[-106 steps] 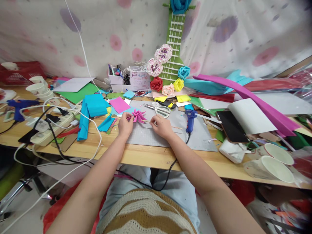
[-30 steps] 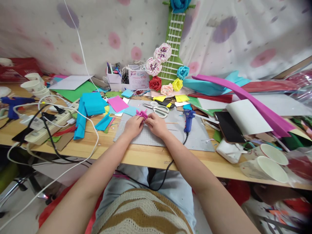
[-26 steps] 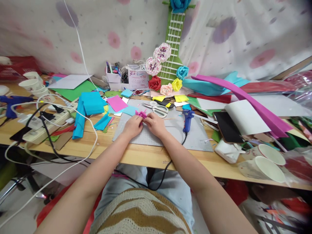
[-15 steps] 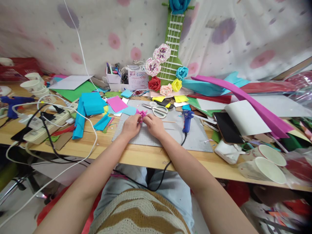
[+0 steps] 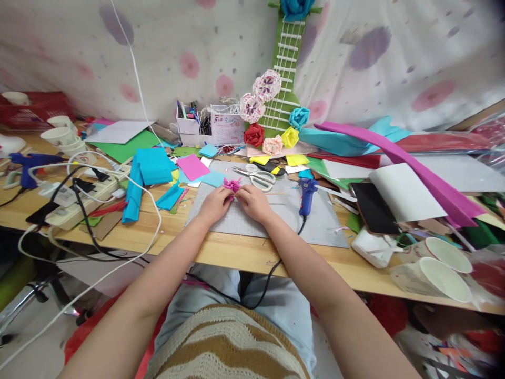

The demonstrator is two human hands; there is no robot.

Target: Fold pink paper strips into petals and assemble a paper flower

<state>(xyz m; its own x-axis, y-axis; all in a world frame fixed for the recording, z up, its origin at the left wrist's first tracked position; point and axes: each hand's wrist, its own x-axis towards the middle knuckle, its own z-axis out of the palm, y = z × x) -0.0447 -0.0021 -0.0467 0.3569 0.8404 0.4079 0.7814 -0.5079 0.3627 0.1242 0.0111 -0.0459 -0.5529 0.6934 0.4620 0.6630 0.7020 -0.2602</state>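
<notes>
Over the grey cutting mat [image 5: 221,221], a small crumpled magenta paper flower [image 5: 232,185] is pinched between my fingertips. My left hand [image 5: 215,204] closes on its left side. From the right, my right hand [image 5: 254,202] grips it too, fingers bent; its underside is hidden by both hands. Just beyond lie grey-handled scissors [image 5: 262,180]. A thin wooden stick [image 5: 276,193] rests on the mat to the right of my right hand. Farther right is a blue glue gun [image 5: 306,196], its black cord running off the table edge.
Blue crepe paper [image 5: 155,166] and a pink sheet [image 5: 192,166] lie to the left. A power strip [image 5: 84,195] with tangled cables sits farther left. Behind stand a pen box [image 5: 188,125] and a green paper guitar [image 5: 282,79]. At right are a phone [image 5: 374,208] and paper cups [image 5: 444,279].
The view has shifted slightly, so the scene sits a little farther right. Both hands still hold the flower, and more of its petals show above the fingers.
</notes>
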